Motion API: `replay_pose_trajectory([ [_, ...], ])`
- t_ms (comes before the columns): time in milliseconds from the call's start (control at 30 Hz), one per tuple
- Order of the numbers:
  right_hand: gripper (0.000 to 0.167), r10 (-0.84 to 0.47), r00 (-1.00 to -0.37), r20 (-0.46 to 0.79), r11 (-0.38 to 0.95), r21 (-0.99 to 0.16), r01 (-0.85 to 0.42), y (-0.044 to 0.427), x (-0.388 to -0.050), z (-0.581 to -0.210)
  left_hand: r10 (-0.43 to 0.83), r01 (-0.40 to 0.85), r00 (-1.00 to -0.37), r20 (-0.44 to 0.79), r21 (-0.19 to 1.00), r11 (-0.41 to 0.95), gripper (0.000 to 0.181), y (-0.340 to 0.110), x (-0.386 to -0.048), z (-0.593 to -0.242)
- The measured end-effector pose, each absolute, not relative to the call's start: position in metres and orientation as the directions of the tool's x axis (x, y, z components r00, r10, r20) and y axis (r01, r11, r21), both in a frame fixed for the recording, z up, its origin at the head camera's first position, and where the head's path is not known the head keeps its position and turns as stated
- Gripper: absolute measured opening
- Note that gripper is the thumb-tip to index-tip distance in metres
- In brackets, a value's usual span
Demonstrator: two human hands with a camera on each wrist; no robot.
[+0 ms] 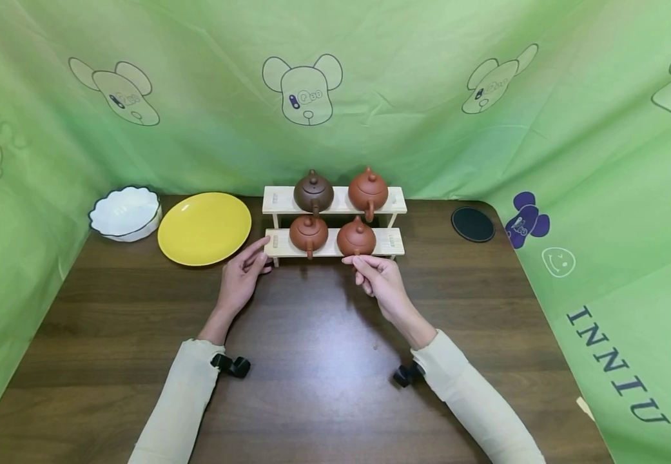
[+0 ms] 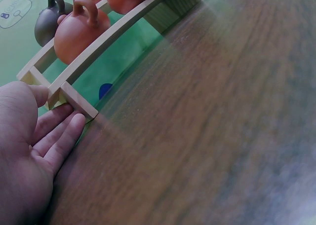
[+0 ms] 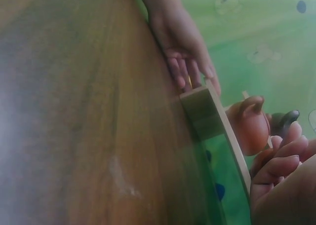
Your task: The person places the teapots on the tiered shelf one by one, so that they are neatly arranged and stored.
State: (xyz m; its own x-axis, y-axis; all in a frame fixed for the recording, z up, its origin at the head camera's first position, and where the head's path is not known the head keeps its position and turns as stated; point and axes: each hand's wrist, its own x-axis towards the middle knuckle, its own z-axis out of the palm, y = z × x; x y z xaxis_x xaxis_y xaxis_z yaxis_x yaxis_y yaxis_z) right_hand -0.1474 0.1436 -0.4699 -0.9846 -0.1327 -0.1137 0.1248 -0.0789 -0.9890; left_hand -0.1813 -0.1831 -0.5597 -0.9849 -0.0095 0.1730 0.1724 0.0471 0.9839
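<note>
A small two-tier wooden rack (image 1: 392,241) holds a dark brown teapot (image 1: 314,192) and a reddish-brown teapot (image 1: 368,189) on its upper shelf. Two more reddish-brown teapots stand on the lower shelf: the left one (image 1: 309,233) and the right one (image 1: 356,237), handles toward me. With thumb and curled fingers, my right hand (image 1: 390,287) pinches the lower right teapot's handle, mostly hidden behind the fingertips. My left hand (image 1: 239,283) touches the rack's left end, its fingers fairly straight beside the wooden leg (image 2: 79,100).
Left of the rack lie a yellow plate (image 1: 204,229) and a white scalloped bowl (image 1: 126,212) with a dark rim. A round black coaster (image 1: 473,224) is at the back right of the wooden table (image 1: 312,374). Green printed cloth (image 1: 405,129) surrounds the table's back and sides.
</note>
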Motion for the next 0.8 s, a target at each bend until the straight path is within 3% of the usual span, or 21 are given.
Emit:
replay_pose_trajectory([
  [200, 0.025, -0.111, -0.984, -0.137, -0.102, -0.984, 0.149, 0.141, -0.154, -0.468, 0.005, 0.180, -0.984, 0.180, 0.982, 0.060, 0.040, -0.184, -0.183, -0.564],
  [467, 0.024, -0.107, -0.982, -0.156, -0.117, -0.979, 0.168, 0.141, -0.161, -0.467, 0.004, 0.186, -0.983, 0.186, 0.979, 0.089, 0.039, -0.175, -0.169, -0.533],
  [800, 0.021, -0.115, -0.980, -0.162, -0.138, -0.974, 0.177, 0.142, -0.164, -0.469, 0.014, 0.178, -0.984, 0.177, 0.983, 0.048, 0.039, -0.185, -0.181, -0.561],
])
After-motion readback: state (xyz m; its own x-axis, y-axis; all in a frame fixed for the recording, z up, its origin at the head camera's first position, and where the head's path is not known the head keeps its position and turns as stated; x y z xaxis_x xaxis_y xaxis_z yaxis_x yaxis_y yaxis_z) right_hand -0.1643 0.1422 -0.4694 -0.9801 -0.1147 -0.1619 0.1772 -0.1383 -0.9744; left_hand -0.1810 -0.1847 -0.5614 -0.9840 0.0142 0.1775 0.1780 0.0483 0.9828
